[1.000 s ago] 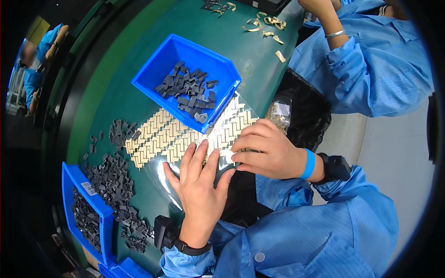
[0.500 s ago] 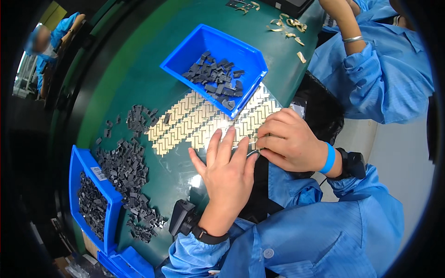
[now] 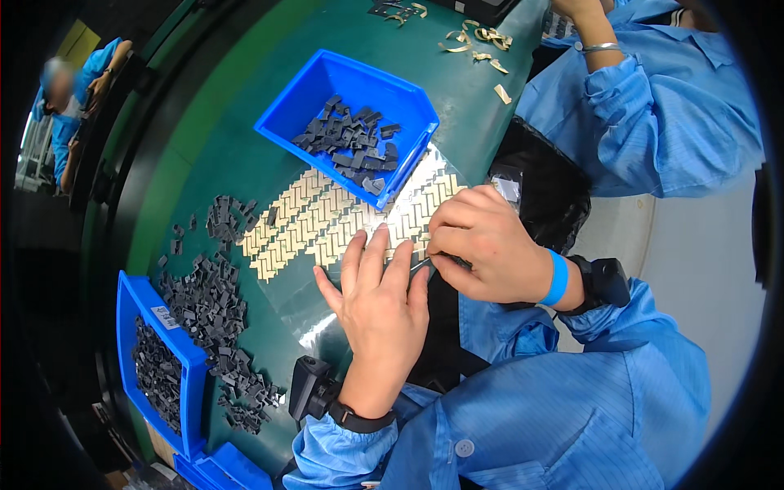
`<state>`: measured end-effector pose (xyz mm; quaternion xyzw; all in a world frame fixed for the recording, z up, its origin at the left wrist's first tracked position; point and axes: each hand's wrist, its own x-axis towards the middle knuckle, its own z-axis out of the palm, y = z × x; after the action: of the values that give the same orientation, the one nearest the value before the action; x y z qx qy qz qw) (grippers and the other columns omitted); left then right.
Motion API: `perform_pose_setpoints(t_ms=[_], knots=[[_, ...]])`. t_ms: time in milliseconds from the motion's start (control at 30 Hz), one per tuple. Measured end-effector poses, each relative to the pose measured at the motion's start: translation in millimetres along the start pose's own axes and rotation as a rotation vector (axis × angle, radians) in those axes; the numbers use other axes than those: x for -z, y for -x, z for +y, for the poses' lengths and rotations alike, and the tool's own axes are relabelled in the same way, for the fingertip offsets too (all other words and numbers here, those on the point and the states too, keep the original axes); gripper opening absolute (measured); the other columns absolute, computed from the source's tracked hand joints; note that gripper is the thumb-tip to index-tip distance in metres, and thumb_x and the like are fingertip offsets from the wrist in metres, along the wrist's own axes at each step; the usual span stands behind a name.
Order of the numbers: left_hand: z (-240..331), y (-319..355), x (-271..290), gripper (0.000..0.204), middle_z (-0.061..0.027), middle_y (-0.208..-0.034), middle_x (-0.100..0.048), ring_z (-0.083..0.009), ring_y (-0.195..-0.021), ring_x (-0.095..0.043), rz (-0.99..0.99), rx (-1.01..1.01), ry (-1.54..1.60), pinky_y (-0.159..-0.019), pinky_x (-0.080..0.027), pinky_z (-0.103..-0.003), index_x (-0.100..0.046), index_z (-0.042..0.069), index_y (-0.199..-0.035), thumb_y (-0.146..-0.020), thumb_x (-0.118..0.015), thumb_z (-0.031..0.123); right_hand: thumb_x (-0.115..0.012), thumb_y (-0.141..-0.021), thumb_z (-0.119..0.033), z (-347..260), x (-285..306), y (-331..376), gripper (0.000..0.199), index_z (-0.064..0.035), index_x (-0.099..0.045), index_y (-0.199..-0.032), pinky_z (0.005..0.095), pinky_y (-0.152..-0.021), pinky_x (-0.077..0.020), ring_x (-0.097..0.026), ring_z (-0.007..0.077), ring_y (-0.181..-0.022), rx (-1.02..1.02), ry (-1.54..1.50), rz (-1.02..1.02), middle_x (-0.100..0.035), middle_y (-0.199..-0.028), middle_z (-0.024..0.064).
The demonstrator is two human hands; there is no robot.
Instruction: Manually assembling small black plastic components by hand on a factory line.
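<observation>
Clear film sheet (image 3: 327,220) pinned flat by spread left hand (image 3: 380,298) — right hand (image 3: 482,245) beside it, fingers pinched narrow on thin tool (image 3: 425,263); best kept low, steady.

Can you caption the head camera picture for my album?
Left hand flat on clear sheet of tan strips; right hand pinches its edge.

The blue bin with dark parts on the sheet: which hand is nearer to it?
Right. The right hand lies just beside the blue bin's near corner; the left hand rests flat on the sheet, farther back.
</observation>
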<state>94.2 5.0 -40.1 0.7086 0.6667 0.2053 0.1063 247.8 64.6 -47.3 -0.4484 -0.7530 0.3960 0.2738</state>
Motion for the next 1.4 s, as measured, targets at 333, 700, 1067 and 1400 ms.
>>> perform_pose_setpoints(t_ms=[333, 700, 1067, 1400], knots=[[0, -1, 7, 0.036, -0.0061, -0.126, -0.05, -0.0277, -0.122, -0.041, -0.052, -0.007, -0.008, -0.099, -0.02, -0.061, -0.063, 0.012, -0.106, -0.071, -0.071, 0.017, -0.062, -0.077, -0.01, 4, -2, -4, 0.009, -0.0021, -0.057, -0.08, 0.0288, -0.066, -0.0411, -0.054, 0.0204, -0.072, 0.032, 0.107, 0.064, -0.058, -0.081, 0.0089], [-9, 14, 3, 0.037, -0.0078, -0.132, -0.046, -0.028, -0.126, -0.036, -0.048, -0.063, 0.019, -0.101, -0.013, -0.062, -0.062, 0.013, -0.109, -0.074, -0.069, 0.021, -0.062, -0.076, -0.009, 11, 3, -10, 0.009, -0.0019, -0.058, -0.08, 0.0295, -0.067, -0.0417, -0.054, 0.0215, -0.074, 0.166, 0.202, 0.104, -0.059, -0.082, 0.0094], [-13, 48, 38, 0.024, -0.0152, -0.098, -0.061, -0.0239, -0.086, -0.06, -0.033, 0.283, 1.195, -0.079, -0.046, -0.035, -0.061, -0.002, -0.098, -0.084, -0.06, 0.018, -0.062, -0.075, -0.007, -30, -10, 4, 0.008, -0.0016, -0.059, -0.081, 0.0303, -0.068, -0.0423, -0.055, 0.0227, -0.075, 0.159, 0.324, 0.188, -0.059, -0.083, 0.01], [-25, 80, 71, 0.016, -0.0185, -0.08, -0.063, -0.0201, -0.061, -0.06, -0.245, 0.536, 1.874, -0.054, -0.048, -0.028, -0.061, -0.007, -0.097, -0.086, -0.053, 0.002, -0.062, -0.074, -0.005, -55, -30, 3, 0.008, -0.0014, -0.06, -0.081, 0.031, -0.07, -0.0428, -0.056, 0.0237, -0.077, 0.203, 0.349, 0.199, -0.059, -0.085, 0.0105]])
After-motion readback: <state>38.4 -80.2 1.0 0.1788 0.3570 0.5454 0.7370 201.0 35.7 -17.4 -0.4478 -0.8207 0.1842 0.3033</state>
